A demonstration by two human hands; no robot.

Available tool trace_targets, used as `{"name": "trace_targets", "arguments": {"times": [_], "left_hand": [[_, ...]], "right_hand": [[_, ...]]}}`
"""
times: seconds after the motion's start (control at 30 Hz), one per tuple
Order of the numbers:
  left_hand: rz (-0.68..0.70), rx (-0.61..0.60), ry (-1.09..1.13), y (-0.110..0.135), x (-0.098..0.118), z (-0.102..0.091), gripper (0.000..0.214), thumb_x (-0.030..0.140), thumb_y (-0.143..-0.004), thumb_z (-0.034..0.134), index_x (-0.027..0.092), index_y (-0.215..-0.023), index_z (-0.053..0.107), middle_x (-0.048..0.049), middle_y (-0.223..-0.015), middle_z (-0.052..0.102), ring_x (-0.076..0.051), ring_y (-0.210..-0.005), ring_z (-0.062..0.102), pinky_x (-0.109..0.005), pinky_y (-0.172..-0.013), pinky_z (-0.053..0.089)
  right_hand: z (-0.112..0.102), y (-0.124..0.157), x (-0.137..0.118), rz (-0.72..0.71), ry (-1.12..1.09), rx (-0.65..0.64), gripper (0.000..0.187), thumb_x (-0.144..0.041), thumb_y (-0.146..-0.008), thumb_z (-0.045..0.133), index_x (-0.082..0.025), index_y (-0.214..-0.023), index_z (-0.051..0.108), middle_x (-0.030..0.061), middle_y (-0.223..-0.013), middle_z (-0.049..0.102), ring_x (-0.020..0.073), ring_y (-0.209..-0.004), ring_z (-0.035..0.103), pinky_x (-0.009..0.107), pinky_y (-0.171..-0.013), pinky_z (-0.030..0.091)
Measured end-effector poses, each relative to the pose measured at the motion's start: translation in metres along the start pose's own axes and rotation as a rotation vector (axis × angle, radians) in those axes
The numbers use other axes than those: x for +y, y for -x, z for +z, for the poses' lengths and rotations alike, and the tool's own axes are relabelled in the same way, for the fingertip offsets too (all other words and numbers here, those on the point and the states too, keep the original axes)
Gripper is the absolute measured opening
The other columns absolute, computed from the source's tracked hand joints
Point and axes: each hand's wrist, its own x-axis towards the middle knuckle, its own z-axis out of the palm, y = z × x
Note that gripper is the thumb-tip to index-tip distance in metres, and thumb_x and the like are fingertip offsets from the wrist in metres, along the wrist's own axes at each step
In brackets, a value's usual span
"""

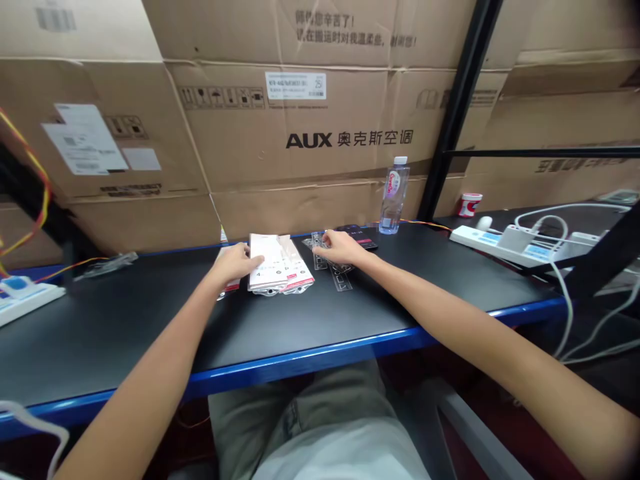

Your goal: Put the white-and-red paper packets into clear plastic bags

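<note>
My left hand (pixel 234 264) rests on the black table (pixel 150 320), its fingers curled against the left edge of a stack of white and pink packets (pixel 280 267). To the right of the stack, my right hand (pixel 339 247) lies with bent fingers on several clear plastic strips (pixel 340 275). A dark phone-like object (pixel 361 236) lies just behind my right hand. Whether either hand pinches anything is not clear.
A water bottle (pixel 394 196) stands at the back of the table against stacked cardboard boxes (pixel 300 133). White power strips (pixel 520 244) with cables lie at the right, another power strip (pixel 20 293) at the left. A small red and white cup (pixel 469 204) stands behind a black frame post (pixel 457 107).
</note>
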Motion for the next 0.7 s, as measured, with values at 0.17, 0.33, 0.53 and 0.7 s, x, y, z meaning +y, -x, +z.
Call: {"name": "trace_targets", "arguments": {"times": [0.17, 0.33, 0.53, 0.7], "left_hand": [[0.170, 0.022, -0.349, 0.004, 0.008, 0.014, 0.066, 0.052, -0.074, 0.059, 0.011, -0.125, 0.055, -0.0191, -0.119, 0.064, -0.034, -0.108, 0.061, -0.039, -0.091, 0.045], [0.152, -0.081, -0.402, 0.008, 0.016, 0.027, 0.070, 0.072, -0.073, 0.049, 0.016, -0.111, 0.066, -0.0162, -0.114, 0.069, -0.034, -0.103, 0.063, -0.038, -0.084, 0.047], [0.187, -0.055, -0.476, 0.016, 0.024, 0.031, 0.083, 0.081, -0.063, 0.051, 0.015, -0.110, 0.068, -0.0178, -0.112, 0.069, -0.038, -0.102, 0.064, -0.038, -0.078, 0.047], [0.184, -0.052, -0.398, 0.015, 0.026, 0.031, 0.070, 0.070, -0.064, 0.059, 0.015, -0.106, 0.069, -0.0164, -0.110, 0.070, -0.035, -0.099, 0.065, -0.036, -0.078, 0.047]], "right_hand": [[0.005, -0.001, 0.001, 0.075, 0.081, -0.069, 0.035, -0.037, -0.072, 0.070, -0.018, -0.101, 0.062, 0.0112, -0.101, 0.069, 0.0232, -0.087, 0.066, 0.028, -0.072, 0.047], [0.002, -0.005, 0.002, 0.130, 0.003, -0.046, 0.037, -0.021, -0.067, 0.068, -0.015, -0.103, 0.063, 0.0103, -0.097, 0.070, 0.0211, -0.083, 0.065, 0.026, -0.070, 0.046], [-0.008, -0.002, -0.017, 0.105, -0.419, 0.097, 0.032, -0.016, -0.071, 0.062, -0.013, -0.103, 0.063, 0.0047, -0.082, 0.069, 0.0154, -0.073, 0.063, 0.024, -0.067, 0.049], [-0.011, 0.014, -0.048, 0.062, -0.704, -0.189, 0.038, -0.012, -0.067, 0.062, -0.014, -0.105, 0.062, 0.0005, -0.065, 0.064, 0.0132, -0.052, 0.059, 0.023, -0.049, 0.048]]}}
